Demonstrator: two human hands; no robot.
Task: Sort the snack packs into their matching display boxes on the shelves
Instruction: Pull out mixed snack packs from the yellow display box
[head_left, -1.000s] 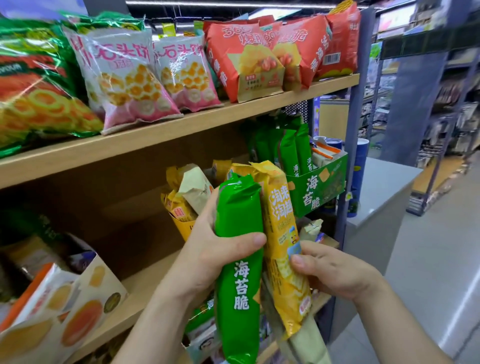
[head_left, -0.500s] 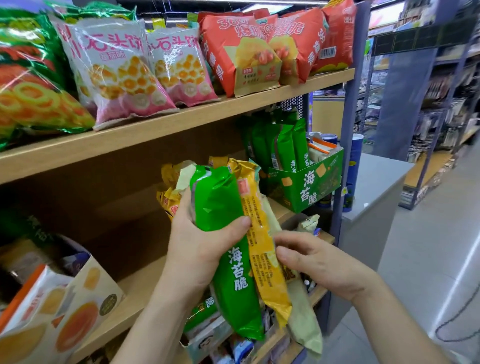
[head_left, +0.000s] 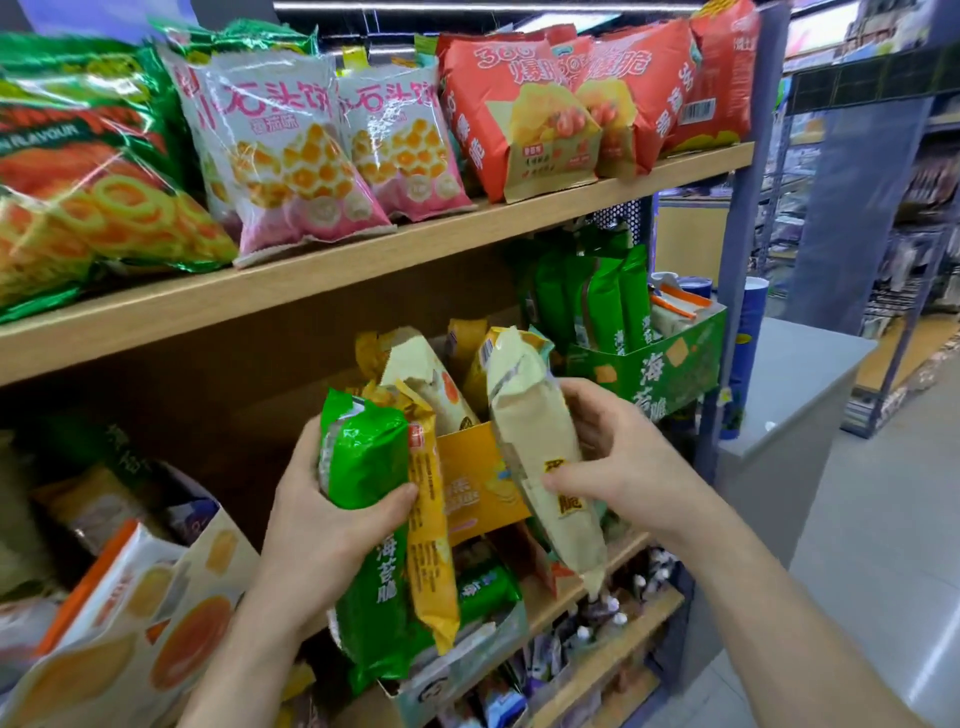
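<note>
Nearest: left hand (head_left: 322, 535) clamped round two long packs held together, a green pack (head_left: 363, 452) and a yellow pack (head_left: 428, 561), thumb across the green one. Both upright, tilted slightly.
Right hand (head_left: 623, 467) grips a pale beige pack (head_left: 535, 431) at mid-length, thumb on its front, top end up. It is apart from the other two packs.
Just behind, on the middle shelf: yellow display box (head_left: 470, 462) holding yellow and beige packs.
Farther right, same shelf: green display box (head_left: 670, 364) with green packs standing in it.
Upper shelf (head_left: 363, 283): pink bags (head_left: 291, 156), red bags (head_left: 519, 114).
</note>
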